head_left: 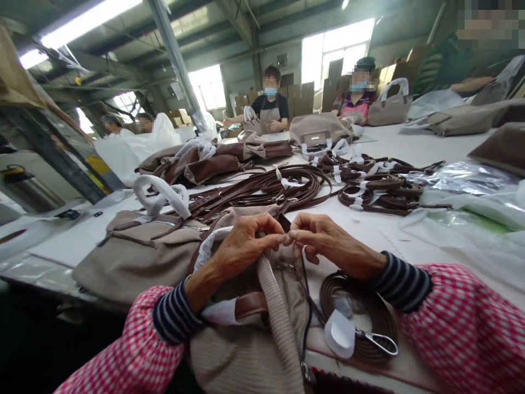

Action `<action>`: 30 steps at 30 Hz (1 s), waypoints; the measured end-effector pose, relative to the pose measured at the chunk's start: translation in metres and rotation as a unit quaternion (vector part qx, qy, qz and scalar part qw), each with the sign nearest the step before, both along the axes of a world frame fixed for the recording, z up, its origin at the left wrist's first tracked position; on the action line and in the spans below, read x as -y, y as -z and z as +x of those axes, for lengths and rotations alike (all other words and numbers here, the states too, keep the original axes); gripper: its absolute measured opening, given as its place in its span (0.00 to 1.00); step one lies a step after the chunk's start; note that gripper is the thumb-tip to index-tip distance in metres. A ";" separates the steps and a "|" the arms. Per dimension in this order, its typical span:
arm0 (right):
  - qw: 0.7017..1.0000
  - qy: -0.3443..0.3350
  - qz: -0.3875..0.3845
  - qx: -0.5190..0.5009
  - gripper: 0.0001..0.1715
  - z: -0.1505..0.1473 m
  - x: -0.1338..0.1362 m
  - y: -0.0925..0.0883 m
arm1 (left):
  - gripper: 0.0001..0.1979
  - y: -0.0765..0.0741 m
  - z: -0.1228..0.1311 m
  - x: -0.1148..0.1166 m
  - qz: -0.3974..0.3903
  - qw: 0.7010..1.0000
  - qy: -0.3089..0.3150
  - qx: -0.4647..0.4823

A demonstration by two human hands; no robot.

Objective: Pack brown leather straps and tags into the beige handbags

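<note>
A taupe ribbed handbag [246,350] with its zipper open lies in front of me, its brown leather handle partly wrapped in white paper. My left hand [246,243] and my right hand [324,241] meet above the far end of the zipper [281,290]. Thumbs and forefingers are pinched tip to tip; whatever lies between them is too small to make out. Below my right wrist rests a coiled brown strap [381,334] with a silver clip [379,342] and a piece of white wrapping. Another taupe bag [139,257] lies beside my left forearm.
Long brown straps [287,183] are heaped across the white table [361,235], with wrapped strap coils [381,191] to their right. Bags [221,158] pile up behind. Clear plastic [467,178] covers the right side. Co-workers [268,104] are at the far side.
</note>
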State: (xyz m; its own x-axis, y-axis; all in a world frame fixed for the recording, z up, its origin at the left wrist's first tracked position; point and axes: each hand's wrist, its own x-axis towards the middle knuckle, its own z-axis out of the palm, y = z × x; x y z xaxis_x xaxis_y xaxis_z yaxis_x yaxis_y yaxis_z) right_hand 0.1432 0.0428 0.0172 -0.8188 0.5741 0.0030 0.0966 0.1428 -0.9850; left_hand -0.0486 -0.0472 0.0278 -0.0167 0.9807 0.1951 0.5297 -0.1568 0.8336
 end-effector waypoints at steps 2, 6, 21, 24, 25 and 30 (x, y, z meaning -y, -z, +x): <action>0.998 -0.031 -0.059 -0.024 0.17 -0.005 0.000 0.004 | 0.08 0.000 -0.001 0.001 0.004 1.000 0.000 -0.007; 0.996 -0.021 -0.081 -0.019 0.20 0.000 -0.009 0.008 | 0.06 0.001 -0.002 0.002 0.012 0.999 -0.003 -0.031; 0.983 -0.123 0.054 0.128 0.15 0.031 -0.032 -0.015 | 0.08 0.003 -0.003 0.001 0.006 0.997 -0.011 -0.082; 0.983 -0.119 0.022 0.138 0.15 0.030 -0.032 -0.008 | 0.08 0.004 -0.003 0.002 0.002 0.997 -0.008 -0.075; 0.984 -0.118 0.013 0.136 0.14 0.029 -0.032 -0.006 | 0.08 0.004 -0.003 0.002 0.003 0.997 -0.007 -0.074; 0.988 -0.107 0.009 0.110 0.11 0.026 -0.030 -0.001 | 0.08 0.008 -0.007 0.000 0.010 0.997 -0.002 -0.075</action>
